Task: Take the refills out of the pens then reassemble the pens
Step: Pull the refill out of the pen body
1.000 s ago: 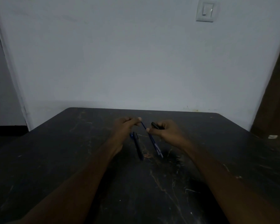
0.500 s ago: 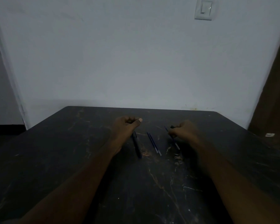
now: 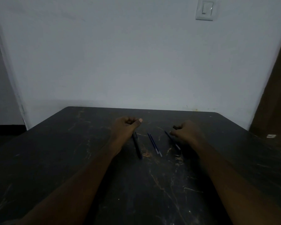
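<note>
Presently, both forearms extend over a dark, scratched table (image 3: 63, 159) set against a pale wall (image 3: 120, 54).

Left side: the left hand (image 3: 126, 128) rests on the tabletop with its fingers curled inward into a loose fist and the thumb laid forward along the top, nail visible. Nothing can be made out inside the curl. Just beside the hand, at its inner edge, a dark pen (image 3: 137, 146) lies flat on the table, running from the heel of the hand toward the camera; whether the hand touches the pen's far end cannot be determined in the low light.

Centre: two thin blue refills (image 3: 154, 145) lie side by side on the bare surface, nearly parallel and close together, angled toward the camera and slightly rightward. They are clear of both hands.

Right side: the right hand (image 3: 187, 133) sits knuckles up, fingers bent down and bunched. A small dark piece (image 3: 175, 127) protrudes from the far side of the grip; its identity cannot be confirmed. A third refill (image 3: 172, 140) lies slantwise at the hand's inner edge, with the fingertips at or on its upper portion; actual contact is not clear.

Background: a white wall switch (image 3: 204, 9) is mounted at the upper right, and a brown panel (image 3: 276, 95) borders the right edge.
</note>
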